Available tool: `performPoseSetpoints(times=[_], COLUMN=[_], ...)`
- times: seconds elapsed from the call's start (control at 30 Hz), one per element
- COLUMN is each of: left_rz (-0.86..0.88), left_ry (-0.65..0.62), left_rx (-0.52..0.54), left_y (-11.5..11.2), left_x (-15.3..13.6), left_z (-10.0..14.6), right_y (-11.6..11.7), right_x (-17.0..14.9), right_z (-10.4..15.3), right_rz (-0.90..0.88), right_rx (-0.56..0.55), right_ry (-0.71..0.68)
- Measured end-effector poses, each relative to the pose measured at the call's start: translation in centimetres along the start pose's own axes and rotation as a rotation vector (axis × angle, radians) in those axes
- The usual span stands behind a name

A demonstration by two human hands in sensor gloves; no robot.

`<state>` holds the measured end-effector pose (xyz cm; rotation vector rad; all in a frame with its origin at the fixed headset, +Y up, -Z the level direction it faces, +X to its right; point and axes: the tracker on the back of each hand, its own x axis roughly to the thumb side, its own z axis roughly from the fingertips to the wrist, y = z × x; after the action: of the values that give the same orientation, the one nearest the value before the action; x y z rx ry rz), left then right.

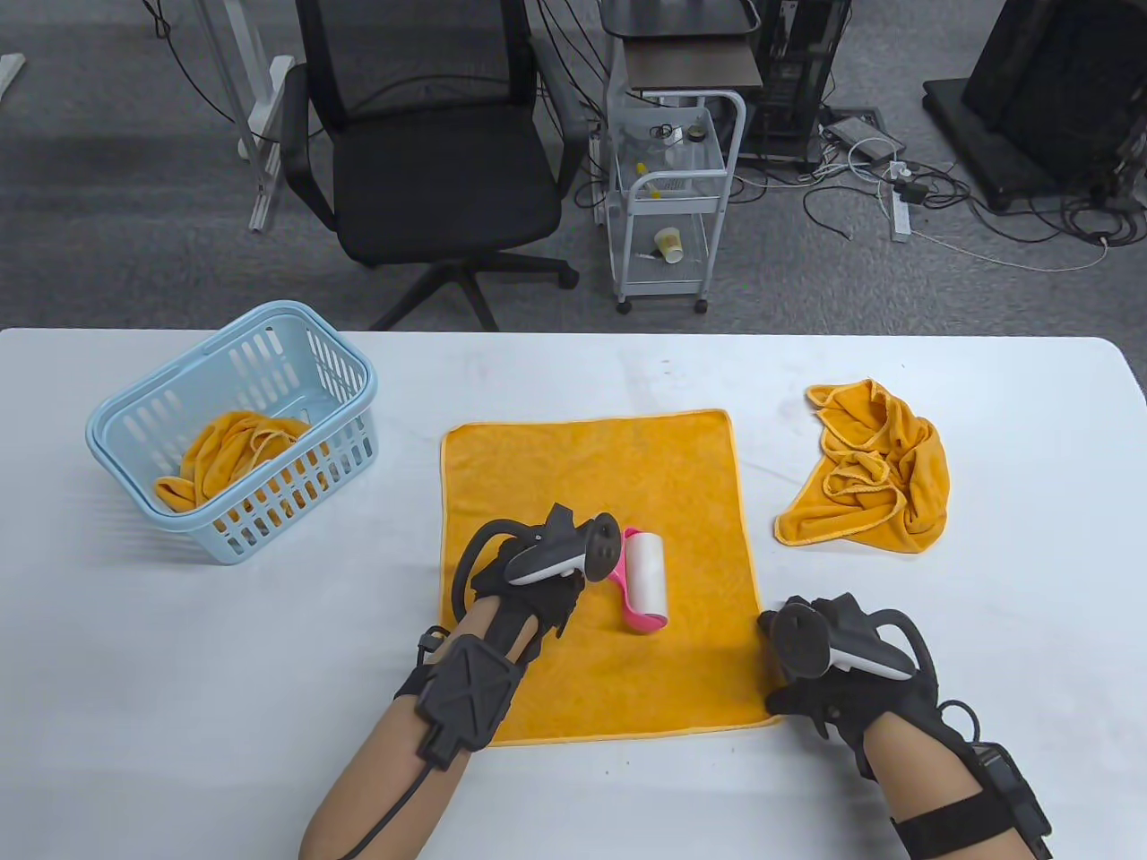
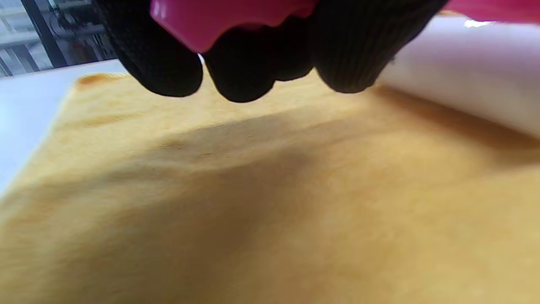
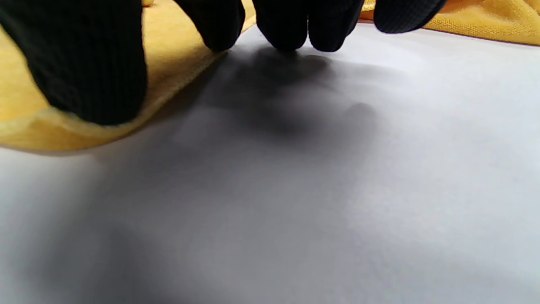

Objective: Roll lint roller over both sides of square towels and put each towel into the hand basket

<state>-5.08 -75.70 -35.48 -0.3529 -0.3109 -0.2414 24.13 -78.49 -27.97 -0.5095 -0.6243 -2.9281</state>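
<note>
While your left hand (image 1: 529, 573) fingers curl around the lint roller (image 1: 643, 578) handle, its drum lies lengthwise mid flat towel (image 1: 591, 484); your right hand (image 1: 820, 667) presses that towel's near-right corner, so roll away.

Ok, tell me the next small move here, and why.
Probably roll the lint roller away along the spread towel: the left hand grips its pink handle, the roller sits near the middle, and the right hand pins the near right corner.
</note>
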Motion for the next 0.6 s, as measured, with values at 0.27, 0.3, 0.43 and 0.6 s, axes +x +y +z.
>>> performPoseSetpoints(times=[0.27, 0.3, 0.43, 0.6], left_rz=[-0.305, -0.326, -0.270, 0.073], left_ry=[0.322, 0.368, 0.394, 0.181], left_rx=[-0.061, -0.071, -0.092, -0.041], left_y=[-1.6, -1.8, -1.8, -0.5], left_x=[-8.5, -10.0, -12.3, -8.0], left_z=[3.4, 4.2, 6.3, 6.1], right_y=[0.0, 0.0, 0.0, 0.0], right_x=[0.0, 0.0, 0.0, 0.0], right_z=[0.0, 0.0, 0.0, 0.0], right_rz=[0.001, 0.000, 0.001, 0.003], right_rx=[0.000, 0.001, 0.000, 0.001], right_ry=[0.003, 0.002, 0.000, -0.001])
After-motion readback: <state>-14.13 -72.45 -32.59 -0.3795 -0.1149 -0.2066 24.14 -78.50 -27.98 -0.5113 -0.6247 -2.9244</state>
